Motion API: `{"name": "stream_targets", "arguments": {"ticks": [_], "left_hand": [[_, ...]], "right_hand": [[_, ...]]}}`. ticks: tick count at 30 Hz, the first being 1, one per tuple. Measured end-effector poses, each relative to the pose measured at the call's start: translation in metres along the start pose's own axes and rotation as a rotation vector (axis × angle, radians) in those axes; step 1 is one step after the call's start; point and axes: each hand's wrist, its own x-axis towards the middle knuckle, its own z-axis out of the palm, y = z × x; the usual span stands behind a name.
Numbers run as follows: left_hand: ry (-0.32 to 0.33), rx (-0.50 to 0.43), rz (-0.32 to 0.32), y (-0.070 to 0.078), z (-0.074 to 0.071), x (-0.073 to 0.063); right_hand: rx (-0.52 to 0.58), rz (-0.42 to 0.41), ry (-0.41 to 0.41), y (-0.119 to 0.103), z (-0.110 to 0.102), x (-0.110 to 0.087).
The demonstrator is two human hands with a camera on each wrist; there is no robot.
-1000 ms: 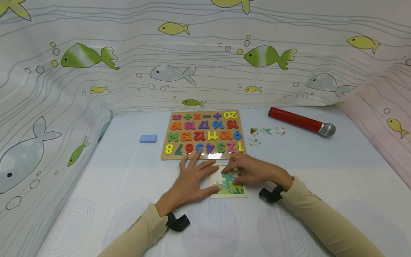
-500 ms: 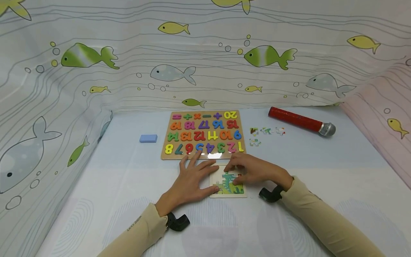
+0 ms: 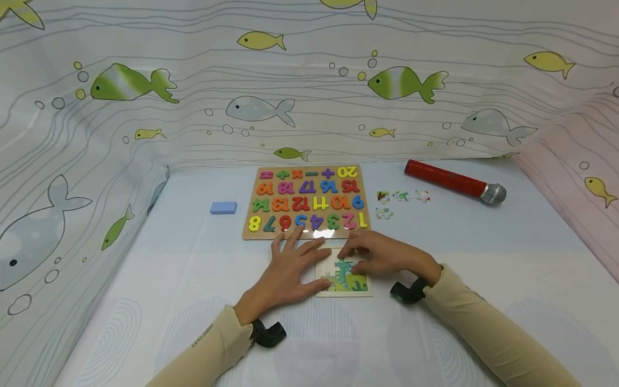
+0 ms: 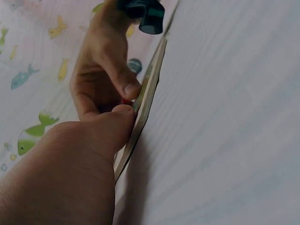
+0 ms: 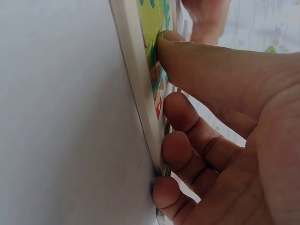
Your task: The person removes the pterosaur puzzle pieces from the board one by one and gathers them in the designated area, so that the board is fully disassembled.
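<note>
A small wooden jigsaw board (image 3: pixel 348 294) with a dinosaur picture lies near the middle of the table, partly filled. My left hand (image 3: pixel 285 271) has its fingers spread, with the thumb on the board's lower left part and fingertips at its upper left edge. Over the board's right side, my right hand (image 3: pixel 384 255) has its thumb and index finger at either side of a teal dinosaur puzzle piece (image 3: pixel 344 267). In the right wrist view, the thumb (image 5: pixel 187 54) presses on the picture while other fingers curl at the board's edge. Fingers partly hide the piece's outline.
A number board (image 3: pixel 309 196) stands just beyond the jigsaw, touching or nearly touching the left fingertips. Several loose puzzle pieces (image 3: pixel 401 196) lie to its right. A red microphone (image 3: pixel 447 179) is at the back right, a blue block (image 3: pixel 223 208) at the left.
My right index finger and the dinosaur piece shifted slightly to the right at first, then stayed about there. The left hand kept its place.
</note>
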Motion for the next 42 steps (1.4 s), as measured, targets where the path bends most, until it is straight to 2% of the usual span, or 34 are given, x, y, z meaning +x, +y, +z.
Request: {"name": "stream_targets", "arguments": {"ticks": [4, 8, 10, 12, 15, 24, 31, 42], "left_hand": [[-0.002, -0.049, 0.075, -0.0013, 0.0003, 0.0009], [-0.113, -0.101, 0.170, -0.0009, -0.0041, -0.0005], [-0.174, -0.110, 0.196, 0.0001, -0.0067, -0.0017], [-0.208, -0.116, 0.202, 0.0007, -0.0081, -0.0032], [-0.225, -0.129, 0.204, 0.0010, -0.0093, -0.0047], [-0.213, -0.107, 0.220, -0.0005, -0.0070, -0.0044], [-0.222, -0.115, 0.216, 0.0000, -0.0071, -0.0043], [-0.232, -0.078, 0.227, 0.0015, -0.0088, -0.0040]], "right_hand": [[0.008, -0.003, 0.000, 0.0016, -0.0001, -0.0005], [0.020, 0.003, -0.008, 0.0031, -0.0004, -0.0002], [0.024, 0.007, -0.013, 0.0035, -0.0002, 0.0002], [0.028, 0.004, -0.013, 0.0039, 0.0000, 0.0003], [0.028, 0.001, -0.012, 0.0037, 0.0002, 0.0009], [0.036, -0.002, -0.003, 0.0030, 0.0018, 0.0019], [0.044, -0.005, 0.008, 0.0034, 0.0027, 0.0018], [0.045, -0.002, 0.013, -0.0007, 0.0020, 0.0009]]}}
